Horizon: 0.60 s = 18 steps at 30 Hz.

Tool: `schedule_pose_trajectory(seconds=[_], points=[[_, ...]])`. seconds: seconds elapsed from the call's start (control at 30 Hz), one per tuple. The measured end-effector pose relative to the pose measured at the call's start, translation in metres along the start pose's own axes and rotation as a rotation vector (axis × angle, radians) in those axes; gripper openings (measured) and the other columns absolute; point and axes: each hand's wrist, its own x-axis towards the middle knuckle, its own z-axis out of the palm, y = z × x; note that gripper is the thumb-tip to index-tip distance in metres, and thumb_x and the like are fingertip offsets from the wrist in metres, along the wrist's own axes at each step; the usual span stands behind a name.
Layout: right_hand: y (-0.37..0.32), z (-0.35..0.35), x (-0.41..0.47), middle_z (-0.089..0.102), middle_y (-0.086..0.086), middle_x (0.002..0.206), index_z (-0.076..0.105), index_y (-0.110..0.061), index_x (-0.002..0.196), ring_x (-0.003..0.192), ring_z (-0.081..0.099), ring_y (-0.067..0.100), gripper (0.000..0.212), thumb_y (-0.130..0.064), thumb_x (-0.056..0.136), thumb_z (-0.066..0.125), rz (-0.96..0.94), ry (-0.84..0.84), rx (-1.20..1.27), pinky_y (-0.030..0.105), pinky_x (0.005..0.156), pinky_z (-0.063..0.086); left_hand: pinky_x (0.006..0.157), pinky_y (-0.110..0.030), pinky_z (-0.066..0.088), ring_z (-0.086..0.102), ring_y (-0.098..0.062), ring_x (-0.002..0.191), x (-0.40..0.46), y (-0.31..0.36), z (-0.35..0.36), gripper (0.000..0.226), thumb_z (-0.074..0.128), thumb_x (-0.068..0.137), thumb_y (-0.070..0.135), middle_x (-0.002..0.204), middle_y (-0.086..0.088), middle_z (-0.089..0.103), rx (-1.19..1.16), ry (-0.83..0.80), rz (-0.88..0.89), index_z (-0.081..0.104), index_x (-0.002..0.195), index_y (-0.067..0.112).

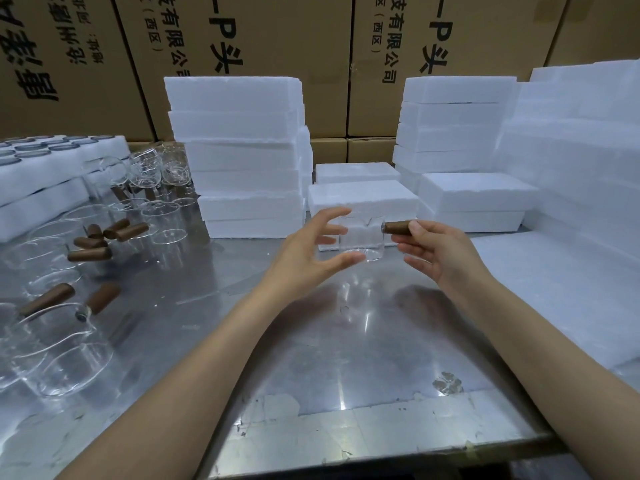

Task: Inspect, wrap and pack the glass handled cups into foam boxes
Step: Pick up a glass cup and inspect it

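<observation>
Fingers (337, 213) on the left hand (304, 251) are spread wide and loosely curved around the clear body of a glass handled cup (362, 239), thumb under its base and the top finger up by the rim; can't tell whether they actually touch the glass or just frame it. So the cup's up in the air over the middle of the steel table (346, 358), upright, with its brown wooden handle (398, 226) sticking out sideways to the right.

Going from the far left: a white foam tray (41, 168) with round pockets sits at the back corner, and in front of it there's a whole crowd of glass handled cups (62, 355) standing on the table, brown handles poking every which way. Next over is a tall stack of white foam boxes (239, 150), then a couple of low foam boxes (360, 195) right behind the held cup.

Right hand (438, 251) pinches that wooden handle between thumb and index, the other fingers loosely curled below it.

Further right, another foam box stack (453, 126), then a big pile of foam pieces (571, 150) along the edge. Printed cardboard cartons (263, 36) wall off the back.
</observation>
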Motion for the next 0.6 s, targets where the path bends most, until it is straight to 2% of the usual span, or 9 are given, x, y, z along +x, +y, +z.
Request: schedule_pose_trajectory(seconds=[0.1, 0.2, 0.3, 0.43, 0.53, 0.6], points=[[0.001, -0.001, 0.0, 0.075, -0.003, 0.083, 0.067, -0.017, 0.095, 0.076, 0.069, 0.005, 0.015, -0.018, 0.097, 0.052, 0.081, -0.028, -0.026, 0.018, 0.063, 0.052, 0.091, -0.016, 0.045, 0.06, 0.005, 0.103, 0.0, -0.007, 0.001, 0.045, 0.063, 0.069, 0.063, 0.108, 0.017, 0.065, 0.008, -0.016, -0.022, 0.047, 0.111, 0.057], [0.003, -0.001, 0.002, 0.073, 0.0, 0.091, 0.067, -0.013, 0.103, 0.08, 0.068, 0.007, 0.018, -0.015, 0.098, 0.05, 0.13, -0.047, -0.129, 0.017, 0.063, 0.051, 0.09, -0.017, 0.044, 0.06, 0.005, 0.103, -0.001, -0.015, 0.003, 0.035, 0.067, 0.073, 0.055, 0.107, 0.016, 0.066, 0.022, -0.062, -0.055, 0.05, 0.104, 0.056], [0.004, -0.001, 0.003, 0.072, 0.0, 0.093, 0.069, -0.014, 0.102, 0.082, 0.067, 0.008, 0.022, -0.014, 0.098, 0.047, 0.148, -0.059, -0.215, 0.017, 0.064, 0.051, 0.086, -0.011, 0.042, 0.059, 0.003, 0.104, -0.001, -0.021, 0.004, 0.034, 0.073, 0.079, 0.042, 0.108, 0.014, 0.065, 0.029, -0.083, -0.067, 0.052, 0.102, 0.053], [0.004, 0.001, 0.003, 0.072, -0.005, 0.085, 0.066, -0.022, 0.091, 0.078, 0.066, 0.008, 0.02, -0.019, 0.098, 0.047, 0.146, -0.038, -0.319, 0.02, 0.065, 0.05, 0.084, -0.004, 0.039, 0.058, 0.002, 0.107, 0.001, -0.023, 0.005, 0.035, 0.074, 0.08, 0.036, 0.111, 0.013, 0.063, 0.03, -0.098, -0.074, 0.053, 0.106, 0.047], [0.003, 0.003, 0.001, 0.072, -0.004, 0.084, 0.061, -0.022, 0.092, 0.075, 0.065, 0.009, 0.011, -0.022, 0.097, 0.05, 0.127, -0.006, -0.339, 0.021, 0.064, 0.05, 0.086, -0.005, 0.039, 0.056, 0.007, 0.107, 0.001, -0.022, 0.005, 0.035, 0.074, 0.081, 0.033, 0.111, 0.016, 0.062, 0.025, -0.104, -0.075, 0.052, 0.103, 0.049], [0.004, 0.003, -0.002, 0.072, -0.003, 0.087, 0.056, -0.021, 0.102, 0.076, 0.066, 0.013, 0.011, -0.027, 0.094, 0.053, 0.05, 0.069, -0.464, 0.027, 0.067, 0.052, 0.085, 0.0, 0.037, 0.053, 0.015, 0.107, 0.001, -0.021, 0.003, 0.037, 0.074, 0.081, 0.035, 0.109, 0.021, 0.061, 0.019, -0.116, -0.08, 0.051, 0.104, 0.052]])
